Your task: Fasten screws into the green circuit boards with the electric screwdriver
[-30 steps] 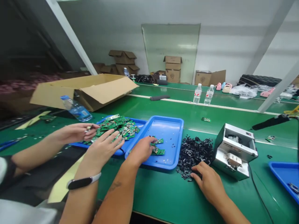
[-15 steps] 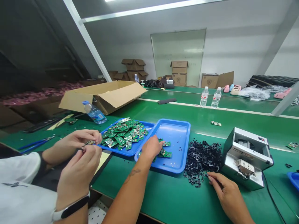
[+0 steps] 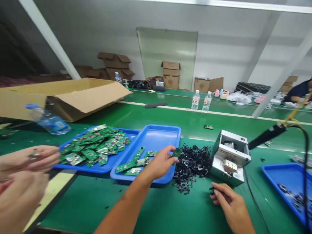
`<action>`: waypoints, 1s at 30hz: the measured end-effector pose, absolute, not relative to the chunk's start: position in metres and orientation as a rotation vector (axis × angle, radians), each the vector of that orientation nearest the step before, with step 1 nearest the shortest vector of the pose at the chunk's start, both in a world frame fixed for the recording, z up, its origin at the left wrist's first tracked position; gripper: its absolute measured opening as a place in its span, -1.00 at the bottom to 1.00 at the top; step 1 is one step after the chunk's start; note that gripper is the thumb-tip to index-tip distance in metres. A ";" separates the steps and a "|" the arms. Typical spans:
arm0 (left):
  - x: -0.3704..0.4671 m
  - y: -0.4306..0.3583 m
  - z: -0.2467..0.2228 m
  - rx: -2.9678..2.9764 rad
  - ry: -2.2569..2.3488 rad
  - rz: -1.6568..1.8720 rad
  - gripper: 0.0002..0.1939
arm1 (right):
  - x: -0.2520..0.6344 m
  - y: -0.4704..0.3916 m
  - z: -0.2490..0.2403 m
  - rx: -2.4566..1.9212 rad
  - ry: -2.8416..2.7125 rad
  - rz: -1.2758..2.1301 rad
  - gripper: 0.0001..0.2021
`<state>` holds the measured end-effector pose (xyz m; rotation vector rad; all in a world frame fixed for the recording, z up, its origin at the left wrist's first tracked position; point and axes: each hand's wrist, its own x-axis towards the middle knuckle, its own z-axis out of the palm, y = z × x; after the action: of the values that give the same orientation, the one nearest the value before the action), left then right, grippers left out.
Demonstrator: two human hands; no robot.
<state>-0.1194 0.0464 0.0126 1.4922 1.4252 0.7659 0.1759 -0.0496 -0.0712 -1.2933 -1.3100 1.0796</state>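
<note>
A right hand (image 3: pixel 227 203) pinches a small black piece (image 3: pixel 212 190); a left hand (image 3: pixel 159 165) grips a green circuit board (image 3: pixel 177 151) near the rim of a blue tray (image 3: pixel 158 135).
Beside the black pile (image 3: pixel 193 159), the board looks light, stiff and fragile, best held by its edges; the piece likely slips easily, suiting fingertips. Two bottles (image 3: pixel 195 101) (image 3: pixel 206 103) stand beyond.

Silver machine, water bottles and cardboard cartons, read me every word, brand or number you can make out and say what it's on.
No text can be read for certain.
Silver machine: lettering on its front, too blurred.
Clear bottle on the left and clear bottle on the right: red-marked labels, too small.
Back carton: printed mark, too faint.
</note>
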 end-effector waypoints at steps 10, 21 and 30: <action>-0.006 0.009 0.003 1.672 0.858 0.465 -0.82 | 0.191 -0.037 -0.027 -1.375 -1.292 0.854 -0.66; 0.000 0.006 -0.016 1.693 0.855 0.546 -0.67 | 0.187 -0.046 -0.031 -1.355 -1.207 1.055 -0.62; -0.001 0.005 -0.019 1.720 0.916 0.532 -0.66 | 0.190 -0.046 -0.037 -1.307 -1.012 1.244 -0.62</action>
<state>-0.0010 0.0052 -0.0190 1.7199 0.9156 0.5325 0.1903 -0.0461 -0.0367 -1.3071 -1.0119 1.2443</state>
